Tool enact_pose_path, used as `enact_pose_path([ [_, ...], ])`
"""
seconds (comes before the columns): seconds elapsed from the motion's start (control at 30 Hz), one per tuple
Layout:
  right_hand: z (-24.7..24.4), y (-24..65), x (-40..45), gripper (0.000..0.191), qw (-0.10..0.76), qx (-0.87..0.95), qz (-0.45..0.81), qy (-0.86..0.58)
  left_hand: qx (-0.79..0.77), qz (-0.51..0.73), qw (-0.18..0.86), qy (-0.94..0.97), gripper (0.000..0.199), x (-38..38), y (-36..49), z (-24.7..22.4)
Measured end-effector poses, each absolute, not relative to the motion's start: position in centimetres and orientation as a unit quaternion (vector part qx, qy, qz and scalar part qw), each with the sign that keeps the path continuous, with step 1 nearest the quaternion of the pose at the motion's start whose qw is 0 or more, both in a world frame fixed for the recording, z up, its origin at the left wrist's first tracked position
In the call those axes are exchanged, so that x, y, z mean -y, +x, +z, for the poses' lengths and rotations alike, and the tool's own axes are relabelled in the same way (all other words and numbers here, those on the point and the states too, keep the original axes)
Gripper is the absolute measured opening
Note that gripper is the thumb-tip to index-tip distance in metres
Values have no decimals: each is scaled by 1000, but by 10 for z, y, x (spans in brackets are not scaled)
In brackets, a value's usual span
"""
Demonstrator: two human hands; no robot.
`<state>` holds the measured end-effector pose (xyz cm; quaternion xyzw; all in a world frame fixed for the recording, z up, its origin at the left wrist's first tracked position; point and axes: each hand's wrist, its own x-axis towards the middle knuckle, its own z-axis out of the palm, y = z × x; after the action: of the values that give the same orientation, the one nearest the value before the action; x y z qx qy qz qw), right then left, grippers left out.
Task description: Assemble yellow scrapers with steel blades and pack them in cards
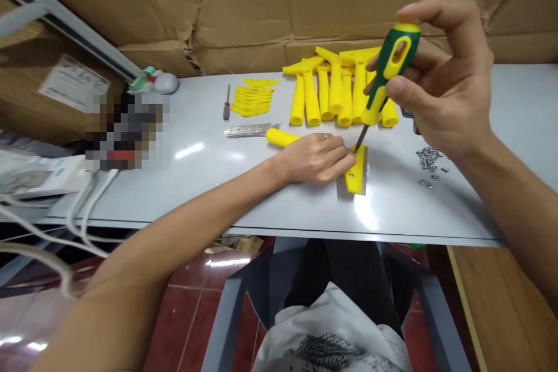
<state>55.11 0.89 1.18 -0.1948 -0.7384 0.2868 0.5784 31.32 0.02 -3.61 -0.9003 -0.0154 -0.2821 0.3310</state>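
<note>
Head view: left hand (320, 159) partly hides scraper (357, 171).

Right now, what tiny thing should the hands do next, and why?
Probably give the green-and-yellow screwdriver a small turn with the right hand, while the left hand holds the yellow scraper steady. The right hand already grips the screwdriver's handle, its tip seems to meet the scraper's head, and the left hand holds the scraper close beside that spot.
</note>
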Motion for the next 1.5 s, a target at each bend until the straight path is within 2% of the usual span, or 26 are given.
enact_pose_path([
  [0.2, 14, 549, 7, 53, 587, 715, 269, -268, 7, -285, 333, -899, 27, 3, 315, -31],
  [0.47, 11, 554, -1, 61, 559, 727, 329, -224, 6, -284, 336, -898, 24, 2, 315, -32],
  [0.67, 9, 548, 3, 65, 594, 731, 217, -257, 3, -293, 342, -893, 25, 3, 317, -33],
  [0.87, 9, 539, 16, 52, 554, 762, 235, -240, 16, -286, 341, -896, 28, 4, 317, -35],
  [1.07, 2, 535, 19, 49, 616, 712, 224, -253, 28, -283, 346, -894, 24, 4, 316, -36],
  [1.2, 2, 537, 19, 40, 631, 692, 219, -275, 10, -292, 348, -891, 21, 6, 317, -31],
  [1.5, 6, 547, 13, 45, 622, 682, 232, -309, 1, -277, 372, -886, 22, 5, 316, -28],
])
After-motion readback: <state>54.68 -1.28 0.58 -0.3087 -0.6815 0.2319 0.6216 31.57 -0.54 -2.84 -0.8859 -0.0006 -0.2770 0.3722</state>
